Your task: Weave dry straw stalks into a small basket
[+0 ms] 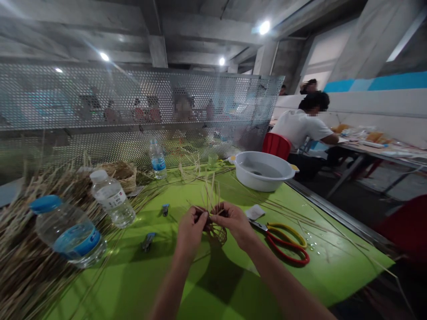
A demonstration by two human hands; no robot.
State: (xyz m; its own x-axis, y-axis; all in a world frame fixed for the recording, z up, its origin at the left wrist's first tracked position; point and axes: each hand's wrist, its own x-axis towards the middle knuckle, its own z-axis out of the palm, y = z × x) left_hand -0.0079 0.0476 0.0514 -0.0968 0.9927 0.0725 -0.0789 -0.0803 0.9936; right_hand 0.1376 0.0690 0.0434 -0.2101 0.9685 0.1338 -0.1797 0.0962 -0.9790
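Note:
Between my two hands is a small woven straw basket (pixel 218 234), with loose strands (pixel 209 193) sticking up from its top. My left hand (pixel 193 224) pinches its left side, thumb and fingers closed on the weave. On the other side, my right hand (pixel 233 222) grips the rim and a strand with thumb and forefinger. Just right of my right hand lie scissors (pixel 288 244) with one red and one yellow handle, blades pointing left. Two small clips, one nearer (pixel 148 241) and one farther (pixel 165 210), rest on the green table left of my hands.
A heap of straw (pixel 20 249) covers the left side, beside a large bottle (pixel 71 235), a white-capped bottle (pixel 115 200) and a finished-looking basket (pixel 122 175). A grey basin (pixel 263 171) holds water near the right edge. Behind stands a perforated metal screen (pixel 133 106); a seated person (pixel 296 124) is beyond.

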